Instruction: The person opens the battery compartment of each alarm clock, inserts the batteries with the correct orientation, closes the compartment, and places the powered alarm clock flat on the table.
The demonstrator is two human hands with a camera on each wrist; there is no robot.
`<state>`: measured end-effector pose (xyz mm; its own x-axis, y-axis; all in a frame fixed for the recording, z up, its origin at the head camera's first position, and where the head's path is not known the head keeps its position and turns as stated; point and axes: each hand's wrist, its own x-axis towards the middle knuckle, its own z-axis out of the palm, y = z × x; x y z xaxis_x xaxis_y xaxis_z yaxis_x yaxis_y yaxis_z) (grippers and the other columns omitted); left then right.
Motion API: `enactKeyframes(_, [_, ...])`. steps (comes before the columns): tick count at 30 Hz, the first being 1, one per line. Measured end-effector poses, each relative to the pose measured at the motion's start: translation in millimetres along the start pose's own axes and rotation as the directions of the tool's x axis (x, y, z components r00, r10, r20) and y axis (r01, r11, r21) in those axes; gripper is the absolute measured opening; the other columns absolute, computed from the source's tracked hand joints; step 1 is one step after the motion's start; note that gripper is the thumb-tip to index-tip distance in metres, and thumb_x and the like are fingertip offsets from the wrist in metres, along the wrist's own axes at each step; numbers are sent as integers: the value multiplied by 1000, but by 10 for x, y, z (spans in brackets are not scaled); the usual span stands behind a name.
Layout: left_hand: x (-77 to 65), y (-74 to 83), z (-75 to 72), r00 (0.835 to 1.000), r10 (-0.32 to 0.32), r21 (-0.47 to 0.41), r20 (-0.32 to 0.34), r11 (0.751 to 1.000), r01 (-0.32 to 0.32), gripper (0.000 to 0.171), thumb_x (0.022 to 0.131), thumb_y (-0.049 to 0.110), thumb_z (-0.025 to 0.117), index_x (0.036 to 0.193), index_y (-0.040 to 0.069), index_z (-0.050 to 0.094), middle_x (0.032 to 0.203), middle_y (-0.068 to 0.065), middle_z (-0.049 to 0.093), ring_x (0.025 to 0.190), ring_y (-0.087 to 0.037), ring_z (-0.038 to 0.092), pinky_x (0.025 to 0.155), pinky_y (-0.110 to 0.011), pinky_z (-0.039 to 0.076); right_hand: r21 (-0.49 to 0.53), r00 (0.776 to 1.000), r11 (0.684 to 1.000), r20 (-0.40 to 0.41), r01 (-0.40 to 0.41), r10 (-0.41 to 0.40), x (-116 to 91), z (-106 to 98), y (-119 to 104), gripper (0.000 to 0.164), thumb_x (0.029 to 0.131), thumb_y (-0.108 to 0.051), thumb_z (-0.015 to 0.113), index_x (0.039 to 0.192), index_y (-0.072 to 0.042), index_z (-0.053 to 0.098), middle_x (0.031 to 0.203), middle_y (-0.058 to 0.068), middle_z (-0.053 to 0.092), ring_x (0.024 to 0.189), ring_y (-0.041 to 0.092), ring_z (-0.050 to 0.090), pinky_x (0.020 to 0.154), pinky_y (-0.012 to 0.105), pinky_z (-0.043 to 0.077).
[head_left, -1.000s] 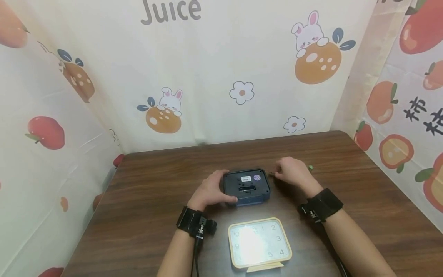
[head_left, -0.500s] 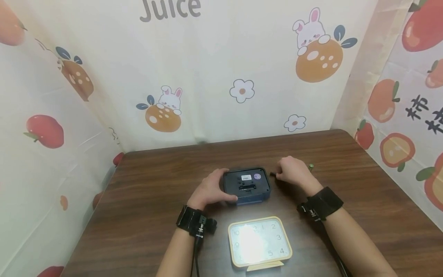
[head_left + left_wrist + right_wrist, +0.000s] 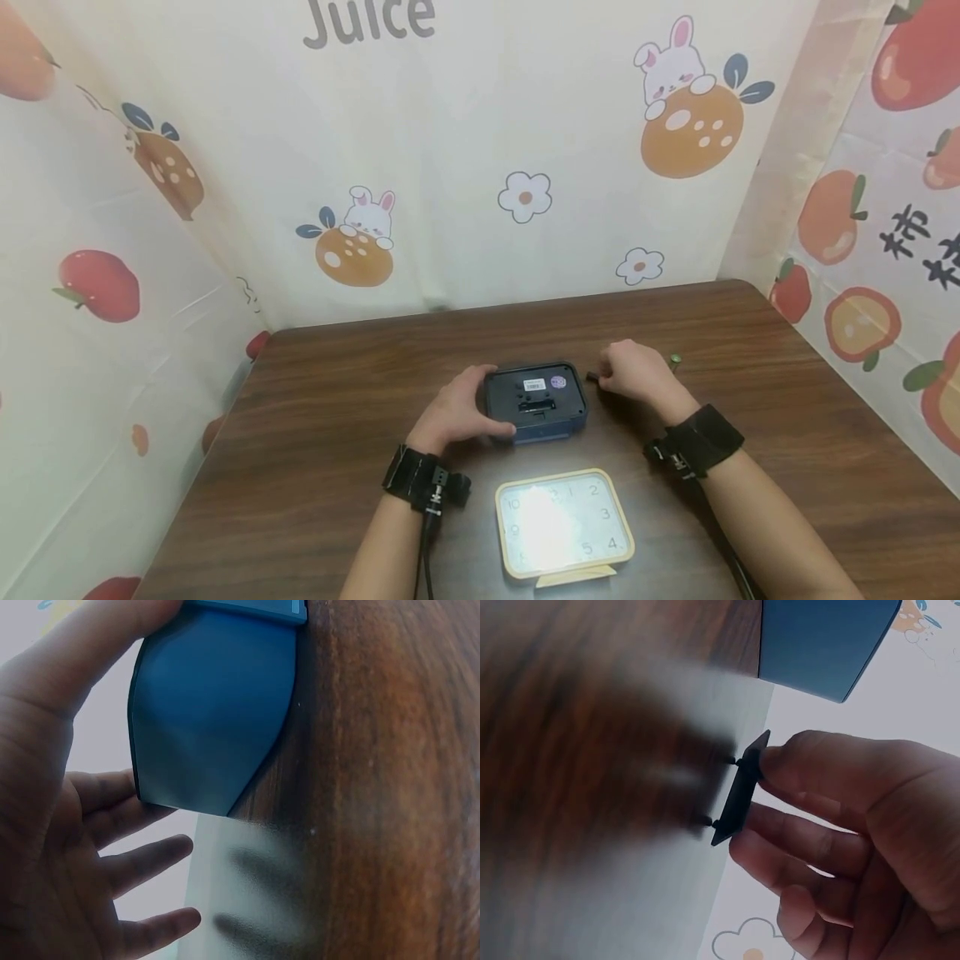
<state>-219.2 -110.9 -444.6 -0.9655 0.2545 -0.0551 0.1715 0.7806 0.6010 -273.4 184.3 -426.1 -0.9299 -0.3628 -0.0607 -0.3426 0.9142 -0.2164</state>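
Observation:
A blue alarm clock [image 3: 536, 404] lies face down on the table, its black back with a battery slot [image 3: 536, 407] turned up. My left hand [image 3: 455, 412] grips its left end, thumb at the near edge and fingers at the far edge. In the left wrist view, the clock's smooth blue side [image 3: 214, 712] shows beside the thumb. Just right of the clock, my right hand [image 3: 637, 371] pinches a small black battery cover [image 3: 741, 791] between thumb and fingers. Two little tabs stick out from the cover towards the tabletop, as the right wrist view shows.
A yellow-framed clock [image 3: 566, 525] sits nearer me, its dial facing me under strong glare. Beyond the right hand, a small green battery [image 3: 675, 361] is partly visible. Printed curtains [image 3: 450, 167] border the wooden table [image 3: 330, 400] at the back and both sides.
The black cover in my right hand has turned slightly and shows a broader dark side. My left hand and both clocks have stayed in place.

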Motion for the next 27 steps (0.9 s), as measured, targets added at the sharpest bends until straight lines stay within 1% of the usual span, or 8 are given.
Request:
enactKeyframes(8, [4,-8,9,1000,3,-2,-2,1000,-3,97,47,65,71,130,30,33,132,6,39,111,-15,41,92,-47,36,-27,1000,999,-12,26,-26,-23,2,0,11,71,-17,67,64,-18,59,63,-3,54,55,13,47,47,27,36])
enactKeyframes(12, [4,-12,7,1000,3,-4,-3,1000,-3,97,48,64,71,130,30,33,132,6,39,112,-15,41,93,-46,36,-28,1000,999,-12,25,-25,-21,-3,-10,10,71,-16,67,66,-18,59,64,-3,54,56,13,48,48,27,37])
enactKeyframes(16, [7,-12,7,1000,7,-6,2,1000,-7,96,48,64,71,130,31,33,132,6,39,113,-15,41,93,-47,36,-13,998,1000,-53,16,-16,-17,-13,-11,6,71,-16,67,70,-19,61,66,-4,56,58,13,49,51,28,40])
enactKeyframes(21, [6,-9,3,1000,-1,-10,6,1000,1,96,47,65,71,130,33,33,132,7,38,113,-14,40,94,-46,36,-8,993,1000,-115,10,-11,-14,-40,6,4,72,-19,66,75,-19,63,68,-4,59,58,13,50,49,28,39])
enactKeyframes(24, [4,-5,-1,1000,-2,-8,7,1000,2,97,47,65,71,130,33,32,133,7,38,115,-14,40,94,-46,35,-8,988,1000,-157,-5,3,-29,-76,24,5,74,-24,64,77,-19,64,74,-3,61,63,13,53,52,30,41])
enactKeyframes(27, [1,-5,-1,1000,0,-4,8,1000,0,97,47,65,71,130,33,32,134,6,37,117,-15,39,95,-46,35,0,978,1000,-208,-11,10,-56,-128,63,10,76,-26,61,81,-19,64,81,0,63,72,18,57,57,35,44])
